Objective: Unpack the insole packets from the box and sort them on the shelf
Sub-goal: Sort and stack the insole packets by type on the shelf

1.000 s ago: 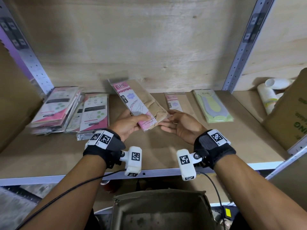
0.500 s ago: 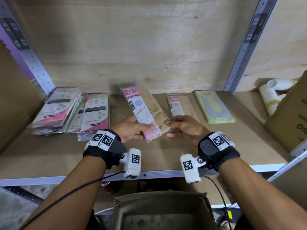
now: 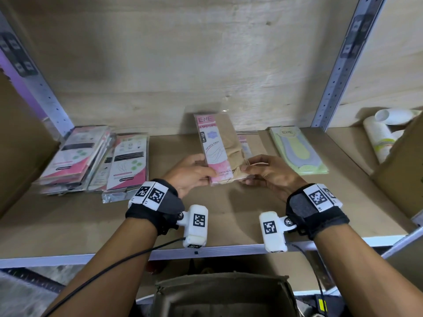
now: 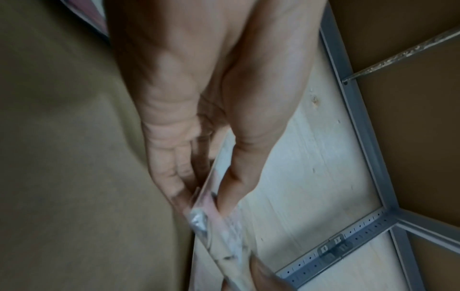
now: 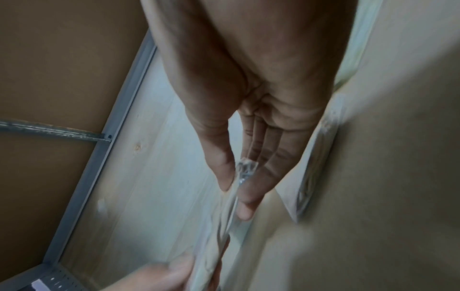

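Hands, both extended forward over the shelf (image 3: 229, 216), wrists banded in black straps with white marker blocks; left hand (image 3: 190, 173) thumb on top and fingers beneath, pinching the lower left edge of the insole packet (image 3: 217, 149); right hand (image 3: 270, 172) thumb above and fingers below, pinching the lower right corner of the same packet; wrist views confirm each thumb pressed against the clear wrapper, fingers nearly straight underneath; packet raised above the shelf board, its top tilted up and away toward the back panel, pink card with "ENE" heading on the left half, beige insole on the right; second pink packet (image 3: 243, 145) lying flat on the shelf, mostly hidden behind the held one; green packet (image 3: 297, 152) flat, to the right of the right hand, apart from it; stacked packets (image 3: 96, 161) at the left, well apart from the left hand, print blurred and count uncertain; cardboard box (image 3: 224, 296) below the shelf edge, cut off by the lower frame, contents not visible; white cups (image 3: 384, 131) at far right, partly hidden behind a brown carton (image 3: 402, 170)
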The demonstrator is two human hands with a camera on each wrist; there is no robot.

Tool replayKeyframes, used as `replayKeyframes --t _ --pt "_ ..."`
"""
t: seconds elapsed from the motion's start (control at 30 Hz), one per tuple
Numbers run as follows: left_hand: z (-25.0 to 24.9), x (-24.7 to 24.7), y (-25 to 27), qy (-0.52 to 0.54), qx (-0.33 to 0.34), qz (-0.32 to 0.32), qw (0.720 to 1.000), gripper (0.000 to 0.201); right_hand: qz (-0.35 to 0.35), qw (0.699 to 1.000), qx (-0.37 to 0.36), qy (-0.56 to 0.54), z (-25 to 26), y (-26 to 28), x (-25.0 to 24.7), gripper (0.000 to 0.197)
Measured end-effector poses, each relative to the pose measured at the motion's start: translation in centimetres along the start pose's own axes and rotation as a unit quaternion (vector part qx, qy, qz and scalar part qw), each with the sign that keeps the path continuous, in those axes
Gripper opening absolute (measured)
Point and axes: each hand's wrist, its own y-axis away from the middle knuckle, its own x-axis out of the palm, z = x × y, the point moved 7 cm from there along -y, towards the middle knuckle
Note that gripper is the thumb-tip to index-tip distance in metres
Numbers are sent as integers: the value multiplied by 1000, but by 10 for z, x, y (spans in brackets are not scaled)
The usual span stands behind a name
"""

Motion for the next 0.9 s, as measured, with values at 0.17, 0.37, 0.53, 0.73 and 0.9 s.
replayKeyframes --t 0.17,0.37,0.53,0.73,0.9 --pt "-10 22 -22 -36 -2 -1 999 47 -31 999 -6 14 11 -7 -28 31" --pt "-15 53 -50 -70 -24 6 997 45 -141 976 -32 161 19 -24 -72 28" --pt "-5 65 -61 -110 -56 2 992 42 -161 956 -14 246 16 -27 -83 31" --pt "4 64 -60 -114 -59 -21 991 40 -159 939 12 305 19 -19 -79 35" --pt "9 62 -59 -122 -57 -28 991 45 -160 932 25 325 20 -15 -78 32"
